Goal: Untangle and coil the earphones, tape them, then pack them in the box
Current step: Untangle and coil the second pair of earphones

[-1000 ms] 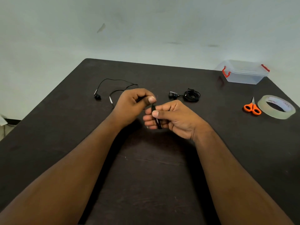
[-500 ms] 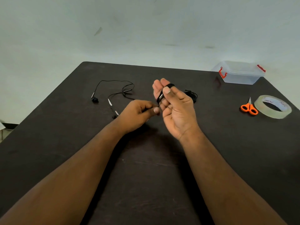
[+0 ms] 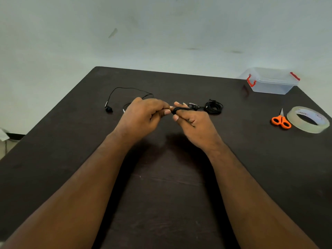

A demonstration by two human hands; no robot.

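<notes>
Mid-coil. Right hand (image 3: 193,121) has cable (image 3: 181,110) looped round fingers, thumb pinning turns. Left hand (image 3: 143,115) closed, pinching loose end beside it; rest trails back to earbud (image 3: 108,109) on table (image 3: 71,141).

Tip: keep light tension, lay turns side by side, don't yank slack.

Vs half second ago: right hand dropped flatter, left came up level. Second coiled pair (image 3: 213,107), box (image 3: 271,81), tape (image 3: 308,121), scissors (image 3: 281,120) untouched.

Tape roll (image 3: 308,121), right edge of desk (image 3: 161,177): dark print on inner core, too blurred to read.
</notes>
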